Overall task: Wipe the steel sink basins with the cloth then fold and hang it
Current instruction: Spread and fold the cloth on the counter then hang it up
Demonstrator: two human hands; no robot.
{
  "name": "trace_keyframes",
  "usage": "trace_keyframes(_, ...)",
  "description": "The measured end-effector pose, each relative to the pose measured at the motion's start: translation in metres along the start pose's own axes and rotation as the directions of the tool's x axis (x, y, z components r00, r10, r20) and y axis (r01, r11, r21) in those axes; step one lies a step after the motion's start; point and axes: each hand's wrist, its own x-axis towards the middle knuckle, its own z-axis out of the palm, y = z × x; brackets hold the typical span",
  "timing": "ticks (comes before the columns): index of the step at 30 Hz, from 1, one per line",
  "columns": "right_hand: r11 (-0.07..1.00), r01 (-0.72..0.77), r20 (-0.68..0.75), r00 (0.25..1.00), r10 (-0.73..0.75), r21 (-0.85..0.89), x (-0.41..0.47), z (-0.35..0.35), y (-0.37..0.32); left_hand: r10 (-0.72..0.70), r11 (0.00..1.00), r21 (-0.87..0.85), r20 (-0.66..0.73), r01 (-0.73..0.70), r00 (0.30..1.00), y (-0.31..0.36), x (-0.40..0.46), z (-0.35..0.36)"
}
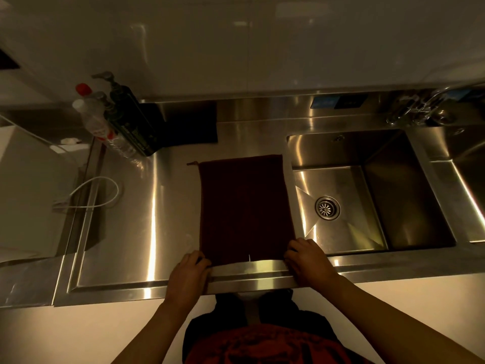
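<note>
A dark maroon cloth (244, 206) lies spread flat as a rectangle on the steel drainboard (136, 211), just left of the sink basin (349, 222). My left hand (189, 271) pinches the cloth's near left corner. My right hand (307, 258) pinches its near right corner, at the basin's front left rim. A round drain strainer (327, 207) sits in the basin floor. A second basin (469, 174) is partly in view at the far right.
Two dark pump bottles (131, 119) and a clear bottle with a red cap (91, 114) stand at the back left. A dark mat (189, 124) lies behind the cloth. A white cable (99, 193) loops at the left. The tap (420, 106) stands at the back right.
</note>
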Motion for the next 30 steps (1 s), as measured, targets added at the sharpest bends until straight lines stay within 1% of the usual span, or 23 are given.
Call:
trace_keyframes(2, 1.000, -0.013, 0.028, 1.000, 0.014, -0.004, 0.001, 0.000, 0.001, 0.004, 1.000, 0.007, -0.012, -0.004, 1.000, 0.000, 0.001, 0.000)
trace_keyframes(5, 0.994, -0.074, 0.030, 0.997, 0.071, 0.085, 0.005, -0.003, -0.002, 0.010, 1.000, 0.012, -0.032, -0.010, 0.999, 0.005, 0.005, -0.001)
trace_keyframes(7, 0.977, -0.119, 0.036, 0.993, 0.114, 0.177, 0.008, -0.008, -0.006, 0.008, 0.999, -0.045, -0.042, -0.010, 0.999, 0.008, 0.007, -0.002)
trace_keyframes(9, 0.953, -0.156, 0.050, 0.988, 0.148, 0.260, 0.011, -0.013, -0.007, -0.021, 0.989, -0.144, -0.043, 0.015, 0.999, 0.011, 0.008, -0.004)
trace_keyframes(12, 0.926, -0.183, 0.049, 0.983, 0.177, 0.329, 0.019, -0.021, -0.007, -0.077, 0.970, -0.238, -0.071, 0.059, 0.994, 0.014, 0.013, -0.007)
trace_keyframes(15, 0.926, -0.158, -0.004, 0.985, 0.170, 0.343, 0.035, -0.034, -0.005, -0.116, 0.958, -0.273, -0.102, 0.085, 0.988, 0.012, 0.024, -0.013)
trace_keyframes(20, 0.928, -0.130, -0.082, 0.982, 0.169, 0.349, 0.065, -0.060, 0.001, -0.130, 0.942, -0.328, -0.156, 0.073, 0.979, 0.010, 0.055, -0.032)
trace_keyframes(26, 0.909, -0.173, -0.093, 0.970, 0.223, 0.379, 0.110, -0.084, 0.017, -0.111, 0.953, -0.299, -0.189, 0.051, 0.976, 0.007, 0.110, -0.059)
trace_keyframes(30, 0.907, -0.169, -0.111, 0.967, 0.227, 0.385, 0.143, -0.096, 0.028, -0.090, 0.962, -0.272, -0.198, 0.034, 0.976, 0.005, 0.149, -0.071)
